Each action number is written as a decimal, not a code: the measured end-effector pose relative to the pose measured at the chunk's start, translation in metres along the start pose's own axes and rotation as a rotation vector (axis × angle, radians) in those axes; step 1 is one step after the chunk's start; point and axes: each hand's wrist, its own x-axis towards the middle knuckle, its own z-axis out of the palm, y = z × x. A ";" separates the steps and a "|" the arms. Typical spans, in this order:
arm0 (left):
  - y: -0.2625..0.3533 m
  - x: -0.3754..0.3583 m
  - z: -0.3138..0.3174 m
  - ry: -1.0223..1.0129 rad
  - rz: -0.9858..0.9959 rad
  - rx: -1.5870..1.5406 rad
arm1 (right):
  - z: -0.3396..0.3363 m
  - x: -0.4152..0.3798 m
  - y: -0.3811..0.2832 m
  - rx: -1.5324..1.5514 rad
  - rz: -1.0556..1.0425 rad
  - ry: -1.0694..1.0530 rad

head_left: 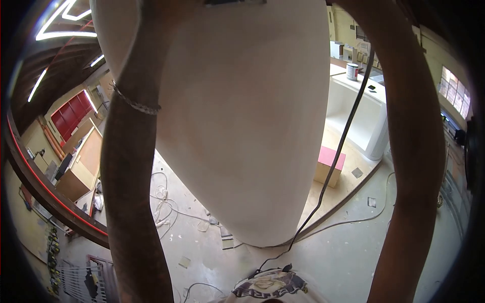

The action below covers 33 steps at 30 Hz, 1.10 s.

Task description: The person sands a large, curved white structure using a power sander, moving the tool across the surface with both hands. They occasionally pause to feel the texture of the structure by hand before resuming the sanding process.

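A large pale, smooth, tapering curved piece [242, 126] fills the middle, with its rounded narrow end low near my body. My left arm, a braided bracelet [135, 105] around it, reaches up along the piece's left side. My left hand [164, 25] is dark and blurred at the top edge, in front of the pale surface; its fingers are hidden. On the right my other arm [414, 126] rises and leaves the top of the view, so that hand is out of sight. Part of a dark object [235, 2] shows at the top edge, mostly cut off.
A black cord [343, 136] runs down the right side toward my printed shirt [273, 285]. Beyond it stand a white cabinet [353, 118] with a can [352, 71] on top and a pink-topped box [331, 164]. Loose cables [162, 202] and sanding-pad-like squares [185, 262] lie on the floor.
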 end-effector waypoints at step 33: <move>0.278 -0.382 -0.053 -0.162 -0.544 -0.071 | -0.090 -0.258 -0.300 0.431 0.578 -0.749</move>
